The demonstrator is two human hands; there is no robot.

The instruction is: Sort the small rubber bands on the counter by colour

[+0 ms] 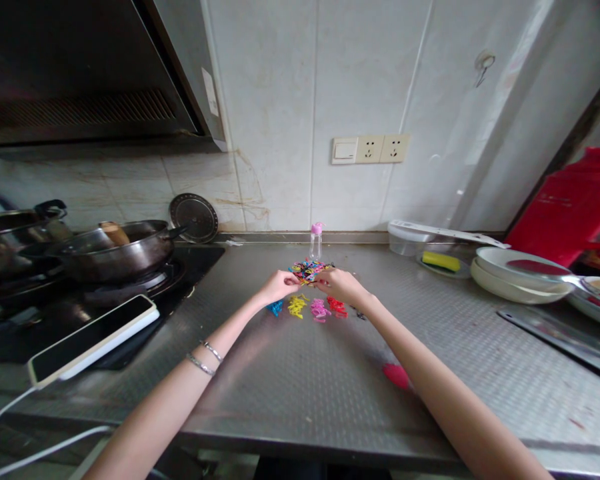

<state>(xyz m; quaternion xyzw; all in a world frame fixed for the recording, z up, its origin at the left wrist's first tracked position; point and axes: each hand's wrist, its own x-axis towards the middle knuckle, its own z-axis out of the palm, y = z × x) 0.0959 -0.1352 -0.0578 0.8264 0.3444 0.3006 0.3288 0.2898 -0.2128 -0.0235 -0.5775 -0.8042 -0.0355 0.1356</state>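
On the steel counter lies a mixed heap of small coloured rubber bands. My left hand is at the heap's near left side, thumb and fingers pinched together. From the right, my right hand reaches to the same heap, its fingers also pinched. Thin strands show near both fingertips; what each pinch holds is too small to make out. Nearer me, a row of sorted piles runs from blue bands through yellow bands, pink bands and red bands to a few black bands, partly hidden by my right wrist.
Behind the heap stands a clear bottle with a pink cap. At left are a phone, a pan and a pot on the stove. Bowls, a yellow sponge and a knife lie right. A pink object is near my right forearm.
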